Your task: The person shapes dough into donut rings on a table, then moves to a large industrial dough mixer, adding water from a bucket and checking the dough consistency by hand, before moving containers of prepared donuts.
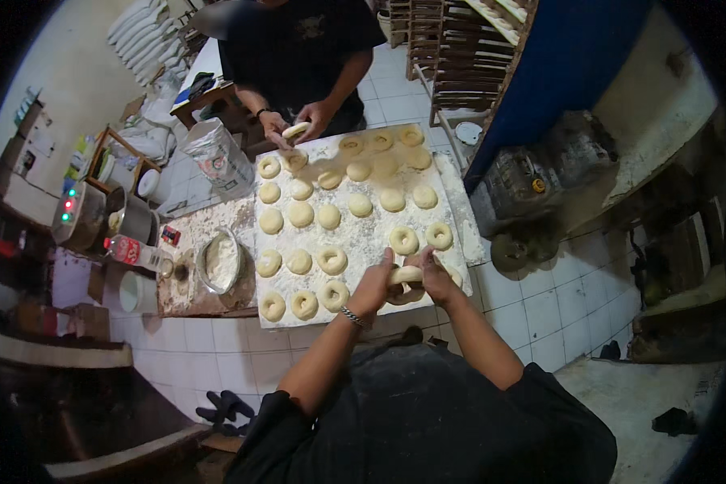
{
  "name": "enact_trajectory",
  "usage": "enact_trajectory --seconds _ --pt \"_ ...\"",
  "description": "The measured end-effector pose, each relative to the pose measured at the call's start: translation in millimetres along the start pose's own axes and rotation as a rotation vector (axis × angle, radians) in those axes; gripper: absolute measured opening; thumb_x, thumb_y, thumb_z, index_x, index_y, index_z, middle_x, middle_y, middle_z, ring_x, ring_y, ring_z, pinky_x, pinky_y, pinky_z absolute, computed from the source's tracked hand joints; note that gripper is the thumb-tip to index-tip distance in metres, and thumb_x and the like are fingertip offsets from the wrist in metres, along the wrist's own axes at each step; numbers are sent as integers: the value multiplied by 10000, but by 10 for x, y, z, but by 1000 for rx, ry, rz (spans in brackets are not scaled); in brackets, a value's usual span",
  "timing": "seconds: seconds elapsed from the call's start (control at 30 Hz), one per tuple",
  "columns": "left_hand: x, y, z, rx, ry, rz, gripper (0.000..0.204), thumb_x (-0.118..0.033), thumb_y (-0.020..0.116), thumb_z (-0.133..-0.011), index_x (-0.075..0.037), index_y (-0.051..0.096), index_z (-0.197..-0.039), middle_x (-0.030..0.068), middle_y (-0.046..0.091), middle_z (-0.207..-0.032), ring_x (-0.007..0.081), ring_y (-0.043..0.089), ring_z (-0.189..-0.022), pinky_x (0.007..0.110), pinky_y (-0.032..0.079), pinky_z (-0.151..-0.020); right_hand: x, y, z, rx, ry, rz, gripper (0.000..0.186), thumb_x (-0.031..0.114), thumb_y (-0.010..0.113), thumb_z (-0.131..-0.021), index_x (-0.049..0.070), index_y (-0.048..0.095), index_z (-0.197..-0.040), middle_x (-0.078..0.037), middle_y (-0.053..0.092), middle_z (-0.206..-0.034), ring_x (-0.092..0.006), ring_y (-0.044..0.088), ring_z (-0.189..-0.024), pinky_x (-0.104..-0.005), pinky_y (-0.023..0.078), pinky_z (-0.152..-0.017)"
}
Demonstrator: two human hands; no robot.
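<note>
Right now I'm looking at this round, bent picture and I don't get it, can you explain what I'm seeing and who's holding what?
One picture, taken by a wide lens worn on a person's head and looking down, so edges curve. The two forearms from below are the wearer's. Their left hand and right hand together hold a dough ring over a floured board. On the board lie rows of dough rounds and rings. Left of it sits a metal bowl of flour. Across the board, another person's hands hold another dough piece.
</note>
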State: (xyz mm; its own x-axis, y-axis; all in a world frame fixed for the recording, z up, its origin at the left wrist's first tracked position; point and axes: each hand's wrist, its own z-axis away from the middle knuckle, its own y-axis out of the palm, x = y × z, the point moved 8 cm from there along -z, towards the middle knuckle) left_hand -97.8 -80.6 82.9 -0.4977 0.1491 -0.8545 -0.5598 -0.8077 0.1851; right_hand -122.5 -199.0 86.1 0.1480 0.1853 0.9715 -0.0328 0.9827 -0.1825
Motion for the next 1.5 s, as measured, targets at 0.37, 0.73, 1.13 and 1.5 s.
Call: enact_trajectory --seconds 0.37,0.73,1.13,1.5 --pt "120 -859 -252 -33 110 24 200 -112 694 -853 32 622 -971 68 657 -813 134 646 -681 254 524 -626 -518 208 -214 195 191 -370 250 138 740 -806 0 663 -999 -28 669 -866 -73 596 -791 -231 469 -679" --pt "-69 -2069 -838 -332 382 -645 473 -215 753 -771 29 602 -1147 209 613 -1033 333 616 -907 421 507 -810 -929 289 -798 -599 327 99 429 198 772 -803 -71 607 -1093 -178 689 -968 -199 669 -848 -309 536 -747" --pt "-105 -2127 -1098 2 496 -1093 233 -211 709 -705 -57 640 -867 137 630 -845 329 601 -803 446 485 -699 -674 441 -999 -596 538 597 442 332 744 -787 -15 598 -1017 -210 668 -910 -372 650 -865 -453 504 -756" --pt "128 -1542 -455 139 140 184 288 36 632 -831 -3 516 -1091 72 648 -936 125 647 -791 225 522 -646 -260 921 -823 22 188 -74 393 245 725 -840 -36 607 -1086 -102 676 -893 -161 625 -810 -300 506 -753"
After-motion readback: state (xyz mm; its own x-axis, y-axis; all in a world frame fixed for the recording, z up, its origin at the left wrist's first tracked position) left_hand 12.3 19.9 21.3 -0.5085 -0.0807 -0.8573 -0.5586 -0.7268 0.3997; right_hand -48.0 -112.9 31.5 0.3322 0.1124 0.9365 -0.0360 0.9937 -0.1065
